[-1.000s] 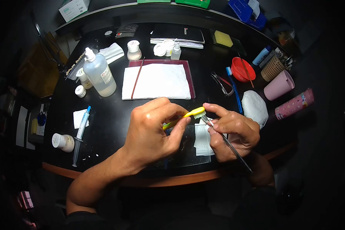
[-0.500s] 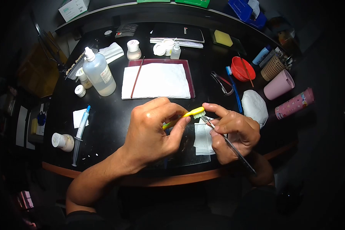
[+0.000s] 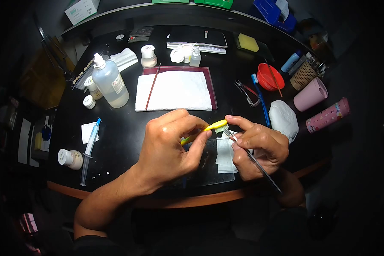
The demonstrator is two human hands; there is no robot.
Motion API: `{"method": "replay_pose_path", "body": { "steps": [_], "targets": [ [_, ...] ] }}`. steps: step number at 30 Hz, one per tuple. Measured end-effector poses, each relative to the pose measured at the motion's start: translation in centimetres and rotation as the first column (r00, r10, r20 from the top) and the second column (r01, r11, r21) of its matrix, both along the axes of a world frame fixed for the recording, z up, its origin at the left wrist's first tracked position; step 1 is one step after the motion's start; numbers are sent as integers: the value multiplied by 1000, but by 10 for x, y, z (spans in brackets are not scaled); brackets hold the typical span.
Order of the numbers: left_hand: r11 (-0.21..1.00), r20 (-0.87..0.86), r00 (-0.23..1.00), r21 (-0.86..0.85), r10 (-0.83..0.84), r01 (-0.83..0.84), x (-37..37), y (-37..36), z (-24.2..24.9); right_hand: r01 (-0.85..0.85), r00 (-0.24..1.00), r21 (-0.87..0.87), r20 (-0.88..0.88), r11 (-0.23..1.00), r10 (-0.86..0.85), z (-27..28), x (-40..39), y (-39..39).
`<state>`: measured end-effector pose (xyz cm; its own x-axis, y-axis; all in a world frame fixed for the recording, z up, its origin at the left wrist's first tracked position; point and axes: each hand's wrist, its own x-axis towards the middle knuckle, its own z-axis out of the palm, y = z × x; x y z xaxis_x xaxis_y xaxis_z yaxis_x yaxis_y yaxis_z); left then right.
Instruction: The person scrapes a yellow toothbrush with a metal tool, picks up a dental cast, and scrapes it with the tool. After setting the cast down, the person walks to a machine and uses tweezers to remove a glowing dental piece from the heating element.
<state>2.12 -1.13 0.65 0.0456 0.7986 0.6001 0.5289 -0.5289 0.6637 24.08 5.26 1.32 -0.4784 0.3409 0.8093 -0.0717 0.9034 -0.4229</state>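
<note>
My left hand (image 3: pixel 175 145) is closed around the handle of a yellow toothbrush (image 3: pixel 216 125), whose head points right with the pale bristles downward. In my right hand (image 3: pixel 260 149) I grip a slim metal instrument (image 3: pixel 260 165) like a pen, its shaft slanting down to the right. The instrument's upper tip is at the toothbrush bristles; its exact shape there is too small to tell. My right index finger reaches to the end of the brush head. Beneath my hands lie folded white tissue (image 3: pixel 225 158) and a clear plate (image 3: pixel 209 175).
Behind my hands, a white pad (image 3: pixel 179 89) with a thin brown-red stick (image 3: pixel 152 87) rests on a dark red board. Leftward stand a large clear bottle (image 3: pixel 113 85), a syringe (image 3: pixel 89 147) and jars (image 3: pixel 70 158). Rightward are a blue toothbrush (image 3: pixel 262 102), red bowl (image 3: pixel 266 77) and pink cup (image 3: pixel 310 94).
The lower end of the instrument has shifted slightly left, with a small movement of my right hand. My left hand and the yellow toothbrush look nearly still.
</note>
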Motion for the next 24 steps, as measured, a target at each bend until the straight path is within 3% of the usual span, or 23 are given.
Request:
{"method": "replay_pose_path", "body": {
  "steps": [24],
  "targets": [
    [1000, 5, 1000, -4, -2, 2, 0, 0, 1, -12, 1000, -15, -29, 1000, 12, -1, 1, 0]
  ]
}}
